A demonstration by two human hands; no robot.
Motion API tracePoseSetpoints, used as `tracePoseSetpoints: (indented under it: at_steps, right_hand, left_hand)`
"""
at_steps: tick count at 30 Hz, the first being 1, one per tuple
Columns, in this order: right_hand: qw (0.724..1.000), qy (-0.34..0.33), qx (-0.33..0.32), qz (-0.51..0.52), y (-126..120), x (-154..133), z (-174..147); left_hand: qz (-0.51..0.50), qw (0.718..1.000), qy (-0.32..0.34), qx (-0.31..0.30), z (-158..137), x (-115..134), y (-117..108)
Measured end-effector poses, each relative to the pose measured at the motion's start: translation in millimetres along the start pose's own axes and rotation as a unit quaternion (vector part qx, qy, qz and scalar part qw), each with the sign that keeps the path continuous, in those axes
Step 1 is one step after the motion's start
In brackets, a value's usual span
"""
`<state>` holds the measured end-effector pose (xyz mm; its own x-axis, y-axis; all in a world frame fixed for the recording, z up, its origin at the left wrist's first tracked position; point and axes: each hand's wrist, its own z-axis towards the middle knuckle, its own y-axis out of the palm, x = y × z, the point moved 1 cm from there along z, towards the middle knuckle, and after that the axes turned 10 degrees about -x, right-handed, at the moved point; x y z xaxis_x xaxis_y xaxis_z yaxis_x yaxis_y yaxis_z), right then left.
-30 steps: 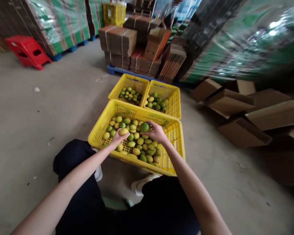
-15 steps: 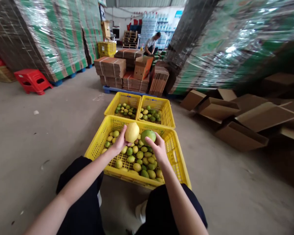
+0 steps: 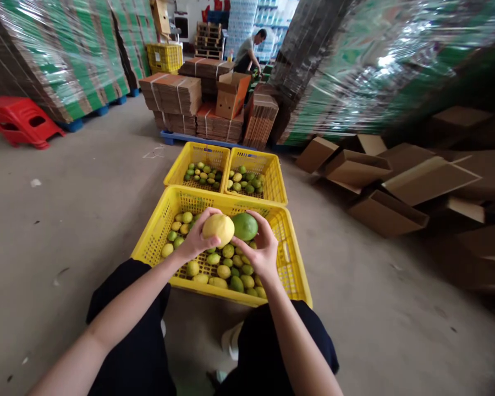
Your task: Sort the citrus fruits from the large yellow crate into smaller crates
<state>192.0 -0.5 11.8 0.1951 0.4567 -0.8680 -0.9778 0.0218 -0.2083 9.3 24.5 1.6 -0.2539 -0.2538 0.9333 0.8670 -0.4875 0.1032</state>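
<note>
— Navy cloth nearest: what is that?

— Trousers [image 3: 127, 330] over the person's bent knees, facing a large yellow crate [image 3: 291, 234].

— And the hands?

— Both are raised over that crate. The left hand [image 3: 198, 237] grips a yellow lemon [image 3: 219, 230], thumb across its underside, fingers curled round the top and back.

— The right hand [image 3: 265, 248]?

— It pinches a green fruit [image 3: 245, 226] between a thumb below and fingers arched over its far side.

— Do the two fruits touch?

— They sit side by side, the lemon slightly overlapping the green one in view; whether they touch cannot be told.

— What lies beneath?

— Loose yellow and green fruits [image 3: 224, 271], spread on the crate's slotted floor.

— Farther on?

— Two more yellow crates stand side by side behind it, both partly filled: a left one [image 3: 174, 169] and a right one [image 3: 279, 179]. Open cardboard boxes [image 3: 404, 215] lie to the right. Beyond, bundled flat cartons [image 3: 171, 94] rest on a blue pallet [image 3: 173, 138], and behind them a co-worker [image 3: 244, 56] leans forward.
</note>
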Motion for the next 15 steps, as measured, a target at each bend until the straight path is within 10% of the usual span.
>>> tracePoseSetpoints:
  at_steps: [8,15]
  right_hand:
    - [0.977,-0.174,0.025,-0.122,-2.9,-15.0,6.8]
    - [0.979,-0.15,0.055,-0.125,2.7,-13.5,8.9]
  left_hand:
    - [0.188,0.96,0.2,-0.053,-7.7,8.9,-9.6]
    - [0.222,0.957,0.184,-0.04,-7.4,11.5,-14.3]
